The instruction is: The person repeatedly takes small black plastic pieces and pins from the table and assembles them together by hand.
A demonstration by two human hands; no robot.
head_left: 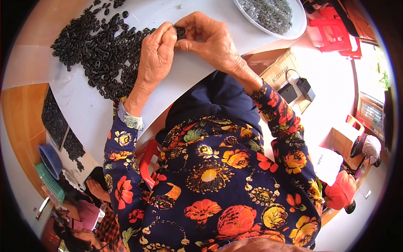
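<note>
A small black oval part point(180, 32) with openings in it sits between the fingertips of both my hands, over the table. My left hand point(157, 54) is closed, its thumb and fingers pressed together at the part's left side. From the right, my right hand point(212, 42) pinches the same part with thumb and curled fingers. A large spread of similar black parts point(105, 59) lies beside my left hand and reaches behind it. The fingers hide much of the held part.
The pale table point(79, 101) curves in front of me. At its far right stands a white basin point(299, 31) of small clear or silvery pieces. An open cardboard box point(289, 63) and red stools point(325, 33) are to the right. Another person's hand point(97, 191) shows at lower left, near baskets point(50, 161).
</note>
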